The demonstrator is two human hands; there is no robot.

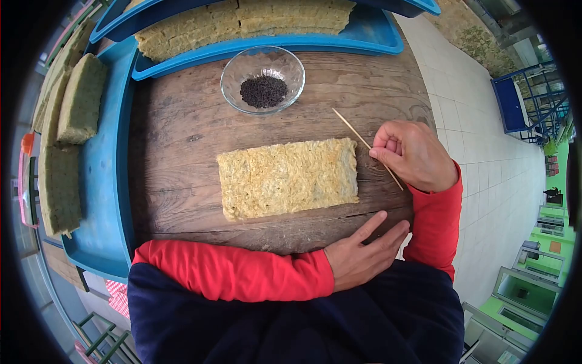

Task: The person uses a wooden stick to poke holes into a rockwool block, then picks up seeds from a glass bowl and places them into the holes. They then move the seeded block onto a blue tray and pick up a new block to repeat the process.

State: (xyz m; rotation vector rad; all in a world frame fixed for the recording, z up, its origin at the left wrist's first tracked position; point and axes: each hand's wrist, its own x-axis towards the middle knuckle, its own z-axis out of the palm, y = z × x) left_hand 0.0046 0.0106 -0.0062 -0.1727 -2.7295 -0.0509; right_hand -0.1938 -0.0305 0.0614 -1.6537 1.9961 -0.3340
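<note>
A thin wooden skewer point(351, 127) slants beside the right end of a yellowish fibrous slab point(288, 176). My right hand point(418, 155) is closed at the skewer's middle, thumb and forefinger pinched on it. Below the slab's right corner, near the table's front edge, my left hand point(370, 252) has its fingers stretched out and holds nothing. The slab lies flat on the wooden table point(176, 182), apart from both hands. Beyond it stands a clear glass bowl point(233, 91) with small black seeds point(264, 91) in the bottom.
Blue trays point(109, 176) line the left side and the back of the table. Thick fibrous slabs point(60, 182) stand in the left tray, and more slabs point(242, 24) fill the back one. To the right is a pale tiled floor point(479, 139) with a blue metal rack point(512, 103).
</note>
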